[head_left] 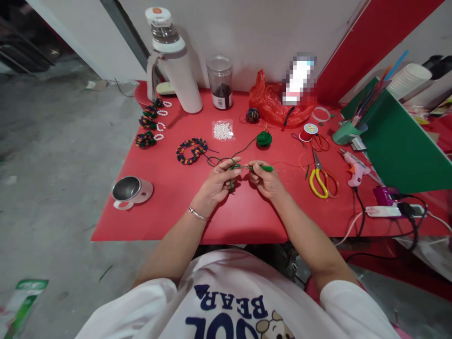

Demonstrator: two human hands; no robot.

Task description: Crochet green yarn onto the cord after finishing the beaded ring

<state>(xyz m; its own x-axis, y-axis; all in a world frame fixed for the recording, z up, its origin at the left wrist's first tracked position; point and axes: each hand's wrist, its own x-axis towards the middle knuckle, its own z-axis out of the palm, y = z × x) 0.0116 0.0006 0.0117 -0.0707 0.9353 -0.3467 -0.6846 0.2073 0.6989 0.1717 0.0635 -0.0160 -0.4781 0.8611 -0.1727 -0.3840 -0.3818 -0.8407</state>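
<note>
My left hand (219,181) pinches a small piece of green yarn work (234,167), with green yarn looped round its fingers. My right hand (263,179) grips a crochet hook with a green handle (262,168); the hook's tip meets the green yarn between the two hands. A strand runs up to a green yarn ball (264,139) just beyond my right hand. A multicoloured crocheted strip (191,151) lies curled to the left of my hands. Beyond them rests a clear bag of white beads (222,130).
On the red table (169,207) are a mug (142,190) at left, a tall white bottle (183,77) and a jar (220,84) behind. Yellow-handled scissors (318,182), a pink glue gun (357,170) and a power strip (383,211) lie at right.
</note>
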